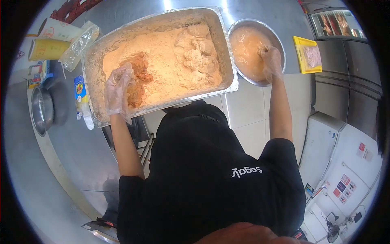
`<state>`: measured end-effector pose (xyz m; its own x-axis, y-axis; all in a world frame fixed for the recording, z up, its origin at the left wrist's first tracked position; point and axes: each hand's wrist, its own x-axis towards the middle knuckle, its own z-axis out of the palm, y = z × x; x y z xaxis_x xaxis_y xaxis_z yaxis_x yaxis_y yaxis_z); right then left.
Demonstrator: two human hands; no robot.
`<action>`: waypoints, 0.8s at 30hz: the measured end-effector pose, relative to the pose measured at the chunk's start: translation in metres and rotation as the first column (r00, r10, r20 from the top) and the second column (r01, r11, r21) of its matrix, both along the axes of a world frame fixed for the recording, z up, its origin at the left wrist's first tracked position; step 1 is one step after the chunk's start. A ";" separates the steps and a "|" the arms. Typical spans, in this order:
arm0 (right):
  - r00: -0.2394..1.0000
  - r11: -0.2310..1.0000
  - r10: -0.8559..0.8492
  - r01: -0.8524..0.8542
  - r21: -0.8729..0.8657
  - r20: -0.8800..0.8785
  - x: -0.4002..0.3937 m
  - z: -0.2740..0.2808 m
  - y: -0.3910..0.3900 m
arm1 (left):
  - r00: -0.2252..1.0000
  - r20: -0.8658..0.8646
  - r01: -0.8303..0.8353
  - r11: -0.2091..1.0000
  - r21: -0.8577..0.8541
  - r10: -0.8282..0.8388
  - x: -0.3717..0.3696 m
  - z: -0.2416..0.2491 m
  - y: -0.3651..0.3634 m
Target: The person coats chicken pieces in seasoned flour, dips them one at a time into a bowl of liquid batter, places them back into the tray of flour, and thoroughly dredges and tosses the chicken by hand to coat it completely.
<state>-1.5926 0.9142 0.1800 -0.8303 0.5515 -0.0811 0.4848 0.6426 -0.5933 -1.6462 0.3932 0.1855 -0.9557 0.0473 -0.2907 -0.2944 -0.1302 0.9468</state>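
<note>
A large metal tray (92, 106) holds pale orange flour (162, 55). Several flour-coated pieces (202, 61) lie at its right side, and reddish wet pieces (140, 69) rest in the flour at the left. My left hand (119, 90), in a clear plastic glove, is over the tray's left part beside the reddish pieces; its fingers are bent, and whether they hold anything is unclear. Right of the tray stands a round metal bowl (280, 40) of cloudy orange liquid (247, 51). My right hand (271, 61), also gloved, is closed at the bowl's right side around a coated lump (263, 49).
A yellow tray (302, 61) with a pinkish package sits right of the bowl. Left of the large tray are a plastic bag (79, 46), a yellow container (46, 49), a blue-and-yellow packet (80, 90) and an empty metal bowl (42, 110).
</note>
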 end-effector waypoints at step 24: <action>0.979 0.967 0.126 -0.084 0.242 -0.161 0.029 0.007 0.031 | 0.790 -0.366 0.043 0.640 -0.767 -0.492 0.035 -0.024 0.023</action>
<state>-1.5635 0.9451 0.1871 -0.8744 0.4467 0.1893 0.3100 0.8146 -0.4902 -1.6109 0.4159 0.1619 -0.9308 0.3287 0.1599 0.3404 0.6202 0.7067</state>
